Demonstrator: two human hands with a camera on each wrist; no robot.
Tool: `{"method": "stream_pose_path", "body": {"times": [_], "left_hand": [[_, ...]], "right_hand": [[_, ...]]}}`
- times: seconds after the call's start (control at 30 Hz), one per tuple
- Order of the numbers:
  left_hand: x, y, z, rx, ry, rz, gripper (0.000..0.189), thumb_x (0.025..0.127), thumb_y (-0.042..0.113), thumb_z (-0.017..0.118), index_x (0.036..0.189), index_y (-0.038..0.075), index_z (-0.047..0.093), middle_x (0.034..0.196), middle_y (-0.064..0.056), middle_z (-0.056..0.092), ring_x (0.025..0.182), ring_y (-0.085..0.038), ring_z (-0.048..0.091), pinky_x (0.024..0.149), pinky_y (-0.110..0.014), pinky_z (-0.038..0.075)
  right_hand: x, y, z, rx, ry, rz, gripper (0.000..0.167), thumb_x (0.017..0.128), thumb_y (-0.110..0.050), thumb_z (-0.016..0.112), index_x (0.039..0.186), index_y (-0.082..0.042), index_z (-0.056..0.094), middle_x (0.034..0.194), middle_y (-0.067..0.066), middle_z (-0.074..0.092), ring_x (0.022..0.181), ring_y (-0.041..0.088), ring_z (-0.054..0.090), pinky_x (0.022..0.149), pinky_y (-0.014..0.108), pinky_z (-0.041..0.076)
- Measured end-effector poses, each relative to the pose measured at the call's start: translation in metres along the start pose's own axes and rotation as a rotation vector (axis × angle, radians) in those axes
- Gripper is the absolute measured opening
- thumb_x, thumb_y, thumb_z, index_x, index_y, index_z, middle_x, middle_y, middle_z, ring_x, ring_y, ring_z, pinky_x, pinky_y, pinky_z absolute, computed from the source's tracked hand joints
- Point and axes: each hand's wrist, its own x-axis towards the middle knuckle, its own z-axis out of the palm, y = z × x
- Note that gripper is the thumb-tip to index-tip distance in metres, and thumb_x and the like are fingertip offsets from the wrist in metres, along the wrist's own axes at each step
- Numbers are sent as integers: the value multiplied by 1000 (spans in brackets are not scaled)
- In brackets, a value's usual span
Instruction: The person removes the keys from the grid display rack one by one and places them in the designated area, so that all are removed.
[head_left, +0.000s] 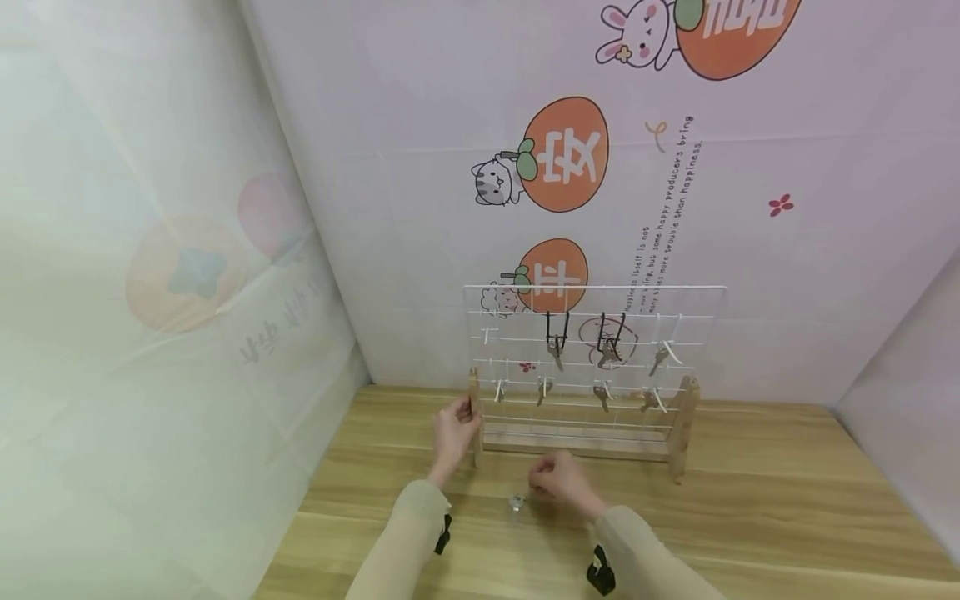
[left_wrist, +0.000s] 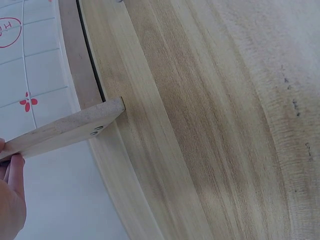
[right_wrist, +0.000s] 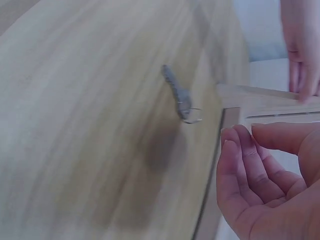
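My left hand holds the left wooden upright of a white wire rack between thumb and fingers. On the table in front of the rack lies a single silver key with a thin split ring. Just to the right of that key in the head view is my right hand. Its fingers are loosely bent, the thumb close to the fingertips, with nothing between them in the right wrist view. Several keys hang on the rack's hooks, among them one key at the upper right.
The rack's wooden base bar joins the left upright to the right upright. Two black hooks stand out among white ones. Behind the wood-grain table is a printed cloth wall.
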Motion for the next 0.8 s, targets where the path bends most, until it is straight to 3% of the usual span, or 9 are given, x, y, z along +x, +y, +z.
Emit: {"method": "stream_pose_path", "body": {"times": [0.27,0.53,0.8], "left_hand": [[0,1,-1,27,1,-4,28,82,-7,69,110,-13,67,106,-32,71,94,-39,74,78,-31,66],[0,2,-1,27,2,6,28,82,-9,69,109,-13,67,104,-31,71,94,-39,74,78,-32,66],[0,4,-1,-5,6,9,25,81,-10,69,106,-13,67,102,-32,71,93,-41,73,78,-32,66]], "right_hand": [[-4,-24,-17,14,12,-36,12,87,-6,69,94,3,66,84,14,72,72,20,69,69,39,66],[-10,-42,-27,2,12,-123,14,86,-7,70,98,2,67,82,10,72,72,19,69,67,31,66],[-20,-69,-43,-72,55,-217,13,87,-12,71,97,-4,70,85,10,74,72,15,66,61,17,58]]}}
